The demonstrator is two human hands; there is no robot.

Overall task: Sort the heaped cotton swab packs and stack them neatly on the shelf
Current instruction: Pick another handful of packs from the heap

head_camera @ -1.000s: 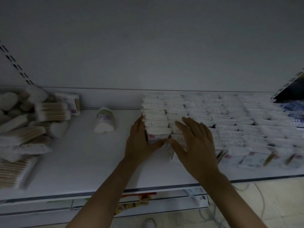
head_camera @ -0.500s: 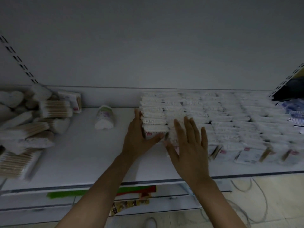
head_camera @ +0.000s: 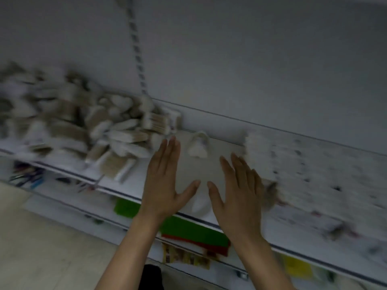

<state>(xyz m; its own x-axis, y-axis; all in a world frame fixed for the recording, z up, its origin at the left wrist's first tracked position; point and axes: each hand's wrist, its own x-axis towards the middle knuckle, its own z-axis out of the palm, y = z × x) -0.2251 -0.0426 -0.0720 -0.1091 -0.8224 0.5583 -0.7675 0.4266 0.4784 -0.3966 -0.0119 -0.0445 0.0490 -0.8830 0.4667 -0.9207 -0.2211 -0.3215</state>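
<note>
grip: my left hand (head_camera: 165, 185) and right hand (head_camera: 238, 195) flat, holding nothing, over shelf (head_camera: 188, 176) | done: rows (head_camera: 293, 164) stacked right | to do: heap (head_camera: 100, 130) at left, 1 loose pack (head_camera: 198, 146) between

White shelf (head_camera: 194, 174), white-and-tan swab packs (head_camera: 117, 132), green strip (head_camera: 194, 229) below.

Bare left hand (head_camera: 164, 185), bare right hand (head_camera: 238, 195), slim forearms (head_camera: 129, 248) uncovered down to the frame's lower edge.
</note>
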